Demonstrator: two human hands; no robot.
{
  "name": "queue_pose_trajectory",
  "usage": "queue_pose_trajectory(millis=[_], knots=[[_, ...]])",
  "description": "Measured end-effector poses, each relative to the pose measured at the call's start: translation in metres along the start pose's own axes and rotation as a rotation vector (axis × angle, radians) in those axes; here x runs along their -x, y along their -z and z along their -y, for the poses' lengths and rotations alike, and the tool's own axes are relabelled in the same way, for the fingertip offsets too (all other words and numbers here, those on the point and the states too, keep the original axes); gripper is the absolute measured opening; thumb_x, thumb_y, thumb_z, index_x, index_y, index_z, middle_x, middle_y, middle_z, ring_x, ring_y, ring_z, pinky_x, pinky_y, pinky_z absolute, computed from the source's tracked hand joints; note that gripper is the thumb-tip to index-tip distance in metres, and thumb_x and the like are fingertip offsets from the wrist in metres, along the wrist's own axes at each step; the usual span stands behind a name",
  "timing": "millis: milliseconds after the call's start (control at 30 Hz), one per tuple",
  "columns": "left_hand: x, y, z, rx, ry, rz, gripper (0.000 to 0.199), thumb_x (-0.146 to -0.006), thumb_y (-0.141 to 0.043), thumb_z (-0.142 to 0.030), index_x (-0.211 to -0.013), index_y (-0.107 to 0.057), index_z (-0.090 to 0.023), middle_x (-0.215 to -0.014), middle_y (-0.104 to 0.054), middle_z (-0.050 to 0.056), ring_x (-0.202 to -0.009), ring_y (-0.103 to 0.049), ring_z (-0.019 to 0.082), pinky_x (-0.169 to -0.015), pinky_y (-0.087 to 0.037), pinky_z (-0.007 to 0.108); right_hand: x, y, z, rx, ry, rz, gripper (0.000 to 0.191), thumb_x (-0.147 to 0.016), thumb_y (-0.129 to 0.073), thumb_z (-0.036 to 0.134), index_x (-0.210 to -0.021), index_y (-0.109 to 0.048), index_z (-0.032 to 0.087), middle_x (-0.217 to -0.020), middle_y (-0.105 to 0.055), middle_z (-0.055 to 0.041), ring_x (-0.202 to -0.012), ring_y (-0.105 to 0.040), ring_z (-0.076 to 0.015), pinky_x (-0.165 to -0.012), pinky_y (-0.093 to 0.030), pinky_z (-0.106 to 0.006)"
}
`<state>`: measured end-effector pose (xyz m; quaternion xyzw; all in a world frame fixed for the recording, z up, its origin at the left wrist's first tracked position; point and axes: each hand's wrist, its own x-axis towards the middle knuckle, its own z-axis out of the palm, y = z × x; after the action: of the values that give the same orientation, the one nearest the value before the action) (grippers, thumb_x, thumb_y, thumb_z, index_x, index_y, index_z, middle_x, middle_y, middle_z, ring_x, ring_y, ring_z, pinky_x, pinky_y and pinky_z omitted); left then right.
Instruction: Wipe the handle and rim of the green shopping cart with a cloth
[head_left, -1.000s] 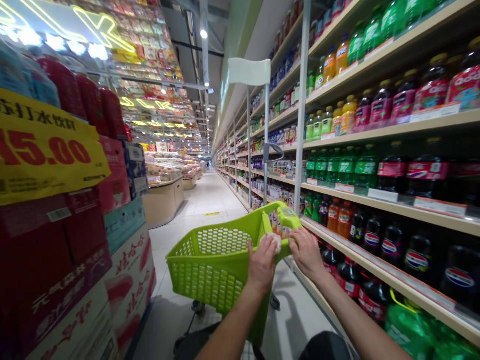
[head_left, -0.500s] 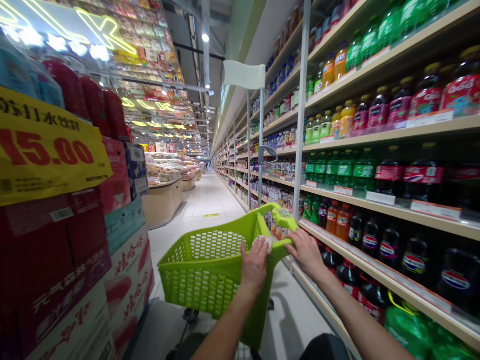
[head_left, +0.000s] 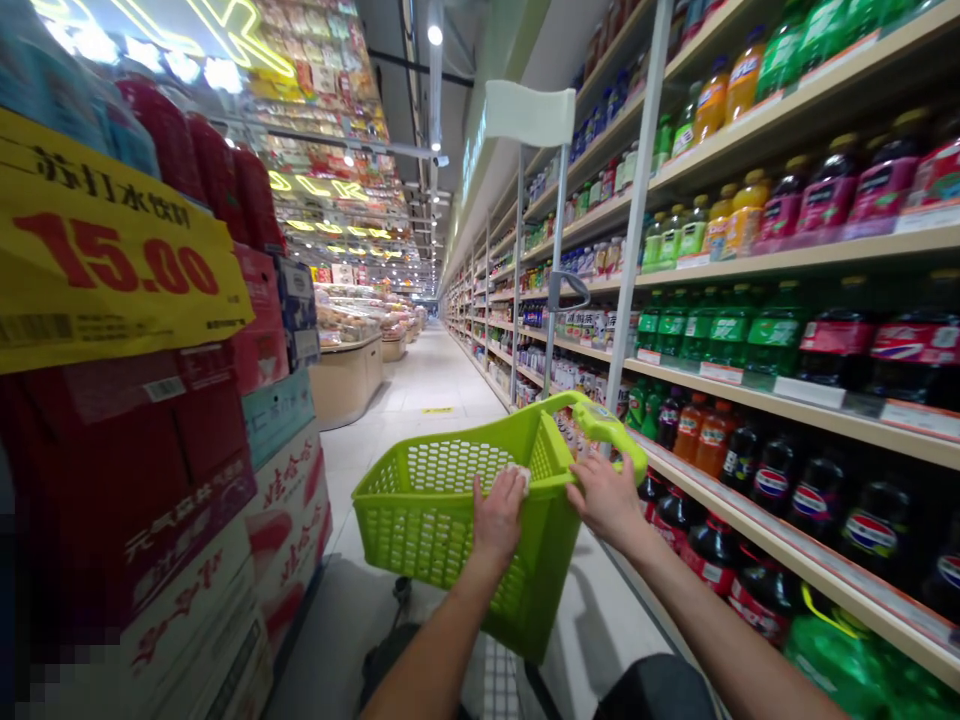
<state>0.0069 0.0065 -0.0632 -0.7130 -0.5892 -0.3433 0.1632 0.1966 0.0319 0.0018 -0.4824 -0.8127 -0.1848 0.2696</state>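
Note:
A bright green shopping cart with a perforated basket stands in front of me. My left hand is at the near side rim of the basket, its fingers closed on a crumpled white wipe, possibly tissue or cloth. The wipe's underside is hidden by the fingers. My right hand grips the basket's rear corner with fingers curled over the rim, just below the green cart handle. No goods show in the visible part of the basket.
Drink shelves run along the right, close to the cart. Stacked drink cartons under a yellow price sign stand on the left. A grey metal post frame rises beyond the handle. The aisle floor stretches ahead past wooden display counters.
My left hand has slid along the rim with the wipe, away from the handle. My right hand has shifted from the handle's base to the rim corner. The view has turned slightly left.

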Motion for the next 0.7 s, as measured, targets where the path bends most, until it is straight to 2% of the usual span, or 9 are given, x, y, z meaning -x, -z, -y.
queue_pose_trajectory(millis=[67,133,200,267,367,433,500,633,700], knots=[[0.007,0.006,0.021,-0.037,0.033,0.054,0.045,-0.08,-0.033,-0.005,-0.118,-0.048,-0.024,-0.127,-0.046,0.005,-0.118,-0.04,0.017,-0.104,-0.006,0.052,0.003,-0.002,0.002,0.009,0.026,-0.011,0.025,-0.079,-0.043,0.027,-0.098,-0.058,0.021,-0.101,-0.061,-0.0057,-0.104,-0.047,-0.0241,-0.097,-0.009,-0.056],[0.017,0.015,0.048,-0.101,0.15,0.1,0.047,-0.078,-0.031,-0.003,-0.118,-0.048,-0.023,-0.128,-0.045,0.004,-0.118,-0.04,0.017,-0.104,-0.006,0.054,0.007,-0.003,0.0,0.017,0.04,-0.034,0.026,-0.08,-0.042,0.026,-0.101,-0.057,0.02,-0.104,-0.061,-0.0051,-0.105,-0.047,-0.0228,-0.098,-0.009,-0.054],[0.025,0.02,0.064,-0.153,0.271,0.119,0.047,-0.078,-0.031,-0.004,-0.118,-0.047,-0.022,-0.128,-0.044,0.004,-0.118,-0.04,0.019,-0.103,-0.007,0.056,0.009,-0.004,0.0,0.03,0.021,-0.052,0.026,-0.081,-0.042,0.026,-0.1,-0.058,0.019,-0.103,-0.061,-0.0058,-0.105,-0.046,-0.0233,-0.099,-0.008,-0.054],[0.025,0.019,0.06,-0.161,0.29,0.123,0.044,-0.079,-0.031,-0.006,-0.117,-0.048,-0.023,-0.127,-0.046,0.004,-0.118,-0.04,0.019,-0.103,-0.009,0.056,0.009,-0.006,0.004,0.043,-0.001,-0.052,0.025,-0.081,-0.043,0.028,-0.097,-0.059,0.017,-0.1,-0.062,-0.0071,-0.105,-0.046,-0.0243,-0.098,-0.008,-0.054],[0.016,0.009,0.037,-0.122,0.175,0.119,0.042,-0.081,-0.032,-0.01,-0.117,-0.048,-0.026,-0.126,-0.047,0.002,-0.119,-0.039,0.017,-0.104,-0.009,0.051,0.008,-0.012,0.012,0.051,0.024,-0.043,0.027,-0.081,-0.042,0.03,-0.097,-0.059,0.017,-0.098,-0.062,-0.0076,-0.103,-0.047,-0.0245,-0.097,-0.012,-0.053],[0.014,0.006,0.033,-0.111,0.129,0.127,0.043,-0.081,-0.032,-0.01,-0.118,-0.047,-0.026,-0.127,-0.046,0.002,-0.119,-0.038,0.017,-0.105,-0.008,0.05,0.009,-0.015,0.013,0.049,0.059,-0.049,0.028,-0.082,-0.042,0.03,-0.1,-0.058,0.017,-0.099,-0.061,-0.007,-0.102,-0.048,-0.0235,-0.098,-0.013,-0.051],[0.019,0.011,0.048,-0.132,0.158,0.148,0.045,-0.08,-0.032,-0.008,-0.118,-0.047,-0.026,-0.128,-0.045,0.002,-0.119,-0.039,0.017,-0.105,-0.007,0.051,0.012,-0.018,0.01,0.047,0.097,-0.061,0.029,-0.082,-0.041,0.028,-0.104,-0.056,0.018,-0.103,-0.06,-0.0065,-0.103,-0.047,-0.0227,-0.099,-0.013,-0.049],[0.034,0.03,0.095,-0.232,0.37,0.165,0.045,-0.08,-0.03,-0.007,-0.118,-0.047,-0.022,-0.13,-0.043,0.005,-0.119,-0.039,0.02,-0.102,-0.007,0.057,0.017,-0.022,0.004,0.041,0.1,-0.114,0.028,-0.082,-0.042,0.028,-0.103,-0.057,0.017,-0.103,-0.06,-0.0066,-0.103,-0.047,-0.0226,-0.1,-0.013,-0.047],[0.036,0.034,0.1,-0.252,0.4,0.168,0.044,-0.081,-0.03,-0.008,-0.118,-0.047,-0.022,-0.13,-0.042,0.005,-0.12,-0.038,0.02,-0.102,-0.007,0.057,0.018,-0.022,0.005,0.034,0.068,-0.149,0.027,-0.082,-0.043,0.028,-0.101,-0.059,0.017,-0.101,-0.061,-0.0067,-0.103,-0.047,-0.0227,-0.1,-0.012,-0.047]])
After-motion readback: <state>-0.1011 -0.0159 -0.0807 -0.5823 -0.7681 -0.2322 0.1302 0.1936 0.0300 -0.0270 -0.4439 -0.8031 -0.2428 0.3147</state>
